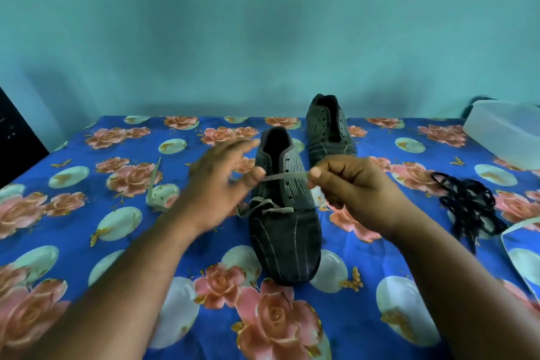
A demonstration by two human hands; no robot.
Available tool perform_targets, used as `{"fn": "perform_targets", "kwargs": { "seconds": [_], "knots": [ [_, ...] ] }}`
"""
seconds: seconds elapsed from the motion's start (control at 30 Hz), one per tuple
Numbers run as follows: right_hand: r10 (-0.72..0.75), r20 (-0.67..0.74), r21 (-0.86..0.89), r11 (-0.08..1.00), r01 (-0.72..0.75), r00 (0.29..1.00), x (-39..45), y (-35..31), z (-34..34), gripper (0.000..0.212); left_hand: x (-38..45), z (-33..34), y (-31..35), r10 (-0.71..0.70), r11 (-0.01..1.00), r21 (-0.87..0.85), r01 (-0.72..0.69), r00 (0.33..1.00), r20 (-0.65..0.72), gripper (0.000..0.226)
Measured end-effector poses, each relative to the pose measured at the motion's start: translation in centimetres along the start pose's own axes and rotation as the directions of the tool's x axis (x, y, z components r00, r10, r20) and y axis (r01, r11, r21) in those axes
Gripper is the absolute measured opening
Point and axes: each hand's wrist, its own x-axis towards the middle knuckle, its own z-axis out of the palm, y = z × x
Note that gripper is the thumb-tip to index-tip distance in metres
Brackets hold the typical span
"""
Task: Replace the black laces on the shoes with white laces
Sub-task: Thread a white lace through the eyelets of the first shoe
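Note:
A dark grey striped shoe [285, 231] stands in the middle of the bed, toe toward me. A white lace [285, 176] is threaded through its lowest eyelets and stretches taut across the shoe's tongue. My right hand [347, 187] pinches one end of that lace above the shoe's right side. My left hand [217, 187], blurred, pinches the lace on the left between thumb and a finger, with the other fingers spread. The lace's other part [155, 181] trails left onto the sheet. The second shoe [330, 128], with no lace, stands farther back. A heap of black laces [467, 202] lies at the right.
The blue floral sheet [87, 242] covers the bed up to a teal wall. A clear plastic box [505, 128] sits at the back right. Another white lace [517, 225] curves in at the right edge. A dark object [14, 137] stands at the left.

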Motion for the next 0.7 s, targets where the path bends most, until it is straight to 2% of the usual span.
{"fn": "perform_targets", "kwargs": {
  "seconds": [0.07,0.13,0.23,0.33,0.43,0.53,0.7],
  "knots": [
    [-0.027,0.086,-0.050,0.998,0.031,0.996,-0.2,-0.3,0.9,0.021,-0.3,1.0,2.4,0.137,0.984,-0.124,-0.125,0.986,0.093,0.059],
    [-0.042,0.107,-0.086,0.995,0.052,0.993,-0.3,-0.5,1.1,0.019,-0.3,1.7,3.7,0.203,0.975,-0.105,-0.194,0.975,0.089,0.044],
    [-0.024,-0.003,-0.101,0.995,0.023,1.000,-0.1,-0.5,0.9,0.020,-0.1,1.6,3.7,0.196,0.977,-0.080,-0.198,0.980,-0.023,0.027],
    [0.035,-0.136,-0.121,0.991,-0.052,0.990,0.1,-0.2,0.6,0.027,0.0,1.0,2.7,0.148,0.986,-0.070,-0.152,0.987,-0.070,0.026],
    [-0.003,-0.128,-0.130,0.991,-0.014,0.992,0.2,0.1,0.9,0.022,0.0,0.6,2.4,0.135,0.987,-0.080,-0.141,0.988,-0.074,0.028],
    [-0.036,-0.076,-0.129,0.991,0.026,0.997,0.4,0.2,1.9,0.020,-0.1,1.1,2.8,0.162,0.984,-0.070,-0.163,0.987,-0.013,0.038],
    [0.006,-0.118,-0.032,0.999,-0.010,0.993,0.6,1.1,2.8,0.025,0.0,1.4,2.6,0.176,0.983,-0.035,-0.178,0.983,-0.041,0.027]
  ]
}}
